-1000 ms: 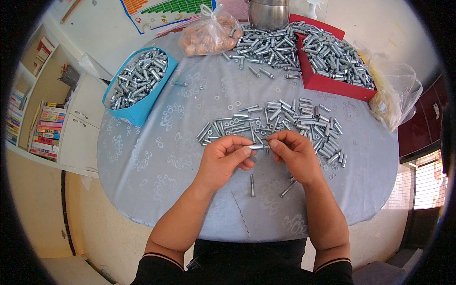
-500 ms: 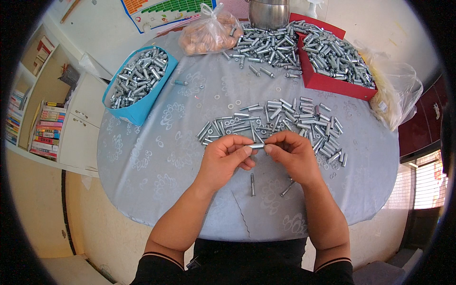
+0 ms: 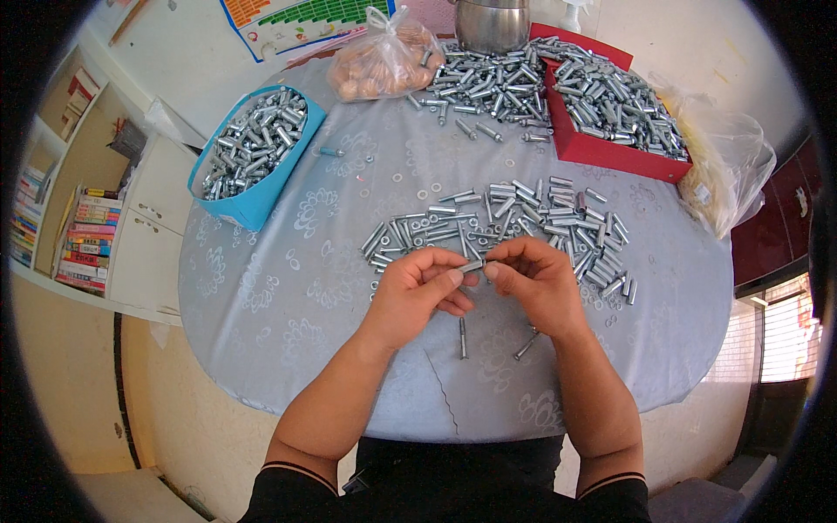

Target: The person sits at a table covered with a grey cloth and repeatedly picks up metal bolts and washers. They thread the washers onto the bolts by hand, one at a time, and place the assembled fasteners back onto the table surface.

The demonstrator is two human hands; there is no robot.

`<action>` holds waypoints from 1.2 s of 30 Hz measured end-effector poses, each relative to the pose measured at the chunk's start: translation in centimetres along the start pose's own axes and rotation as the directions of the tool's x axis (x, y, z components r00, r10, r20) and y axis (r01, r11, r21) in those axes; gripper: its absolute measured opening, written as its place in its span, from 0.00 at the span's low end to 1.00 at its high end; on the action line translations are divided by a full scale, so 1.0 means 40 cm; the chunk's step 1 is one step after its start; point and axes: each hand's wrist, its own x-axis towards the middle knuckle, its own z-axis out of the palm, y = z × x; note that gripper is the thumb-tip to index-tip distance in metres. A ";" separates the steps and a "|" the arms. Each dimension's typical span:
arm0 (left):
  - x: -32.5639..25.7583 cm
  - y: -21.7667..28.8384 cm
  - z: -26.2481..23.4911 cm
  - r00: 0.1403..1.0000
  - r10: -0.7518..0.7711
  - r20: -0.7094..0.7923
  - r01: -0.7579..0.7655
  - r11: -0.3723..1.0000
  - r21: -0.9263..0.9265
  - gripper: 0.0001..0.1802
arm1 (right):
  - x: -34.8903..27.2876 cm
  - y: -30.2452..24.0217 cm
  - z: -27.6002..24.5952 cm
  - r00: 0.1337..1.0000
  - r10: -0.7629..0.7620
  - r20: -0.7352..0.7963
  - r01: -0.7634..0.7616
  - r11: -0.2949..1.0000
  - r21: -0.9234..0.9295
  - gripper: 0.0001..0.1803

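Short silver metal bolt [image 3: 473, 265] held level between fingertips of both hands, above grey tablecloth; partly hidden

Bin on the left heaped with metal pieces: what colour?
Light blue bin, seen clearly in the head view.

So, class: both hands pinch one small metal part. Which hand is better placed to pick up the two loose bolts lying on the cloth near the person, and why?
Probably the right hand: the slanted bolt lies just below it, and the upright-lying bolt sits between both hands. The left hand is further from the slanted one.
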 end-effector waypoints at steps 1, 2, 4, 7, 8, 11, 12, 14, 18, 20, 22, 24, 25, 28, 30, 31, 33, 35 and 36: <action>0.001 -0.002 -0.001 1.000 0.000 0.000 0.000 1.000 0.000 0.12 | 0.000 0.001 0.001 1.000 -0.011 -0.003 0.011 1.000 -0.003 0.09; 0.002 -0.002 -0.001 1.000 0.000 0.000 0.000 1.000 -0.001 0.12 | -0.001 0.002 0.002 1.000 -0.023 -0.006 0.023 1.000 -0.006 0.09; 0.001 -0.004 0.000 1.000 0.013 -0.001 -0.013 1.000 0.003 0.13 | -0.002 0.002 0.003 0.999 -0.045 -0.014 0.045 0.999 -0.022 0.08; -0.006 -0.010 0.006 0.999 0.044 -0.028 -0.043 0.999 0.030 0.14 | -0.004 0.003 0.008 0.996 -0.075 -0.051 0.073 0.997 -0.036 0.06; -0.011 -0.010 0.010 0.997 0.060 -0.048 -0.058 0.997 0.045 0.15 | -0.005 0.005 0.014 0.994 -0.085 -0.073 0.084 0.996 -0.020 0.06; -0.010 -0.014 0.020 0.986 0.159 -0.044 -0.152 0.979 0.135 0.16 | -0.009 0.007 0.029 0.974 -0.153 -0.166 0.153 0.988 -0.010 0.04; -0.011 -0.014 0.021 0.981 0.185 -0.051 -0.173 0.969 0.176 0.15 | -0.010 0.006 0.034 0.963 -0.182 -0.198 0.183 0.983 -0.013 0.04; -0.010 -0.011 0.022 0.971 0.234 -0.056 -0.212 0.942 0.258 0.15 | -0.010 0.011 0.036 0.951 -0.235 -0.200 0.229 0.972 -0.053 0.04; -0.019 0.014 0.017 0.948 0.309 -0.073 -0.234 0.837 0.494 0.12 | -0.011 0.015 0.047 0.921 -0.317 -0.227 0.300 0.948 -0.106 0.04; -0.023 0.030 0.004 0.941 0.336 -0.050 -0.249 0.783 0.570 0.12 | -0.006 0.020 0.044 0.893 -0.378 -0.245 0.355 0.925 -0.132 0.04; -0.036 0.046 -0.008 0.927 0.367 -0.076 -0.259 0.775 0.577 0.11 | -0.005 0.017 0.038 0.885 -0.376 -0.273 0.344 0.925 -0.159 0.04; -0.057 0.064 -0.020 0.906 0.397 -0.150 -0.269 0.810 0.521 0.11 | -0.001 0.022 0.032 0.880 -0.377 -0.290 0.346 0.926 -0.153 0.04; -0.062 0.069 -0.034 0.894 0.403 -0.197 -0.249 0.811 0.530 0.11 | -0.002 0.018 0.032 0.885 -0.368 -0.286 0.344 0.930 -0.132 0.04; -0.088 0.084 -0.071 0.871 0.382 -0.311 -0.187 0.840 0.509 0.11 | -0.005 0.008 0.031 0.899 -0.349 -0.265 0.341 0.937 -0.078 0.04; -0.096 0.082 -0.081 0.888 0.372 -0.270 -0.201 0.843 0.499 0.12 | -0.003 0.012 0.031 0.906 -0.350 -0.240 0.347 0.936 -0.054 0.04; -0.099 0.083 -0.077 0.904 0.351 -0.244 -0.206 0.858 0.470 0.13 | -0.003 0.016 0.031 0.914 -0.346 -0.212 0.346 0.938 -0.038 0.03; -0.102 0.081 -0.064 0.926 0.324 -0.194 -0.216 0.877 0.429 0.14 | -0.004 0.020 0.033 0.929 -0.337 -0.152 0.340 0.940 -0.008 0.03; -0.097 0.074 -0.035 0.939 0.312 -0.148 -0.228 0.881 0.414 0.16 | -0.017 0.010 0.048 0.938 -0.338 -0.082 0.340 0.940 0.013 0.03; -0.095 0.068 -0.027 0.953 0.274 -0.125 -0.219 0.916 0.336 0.17 | -0.023 0.006 0.060 0.940 -0.339 -0.047 0.340 0.940 0.024 0.04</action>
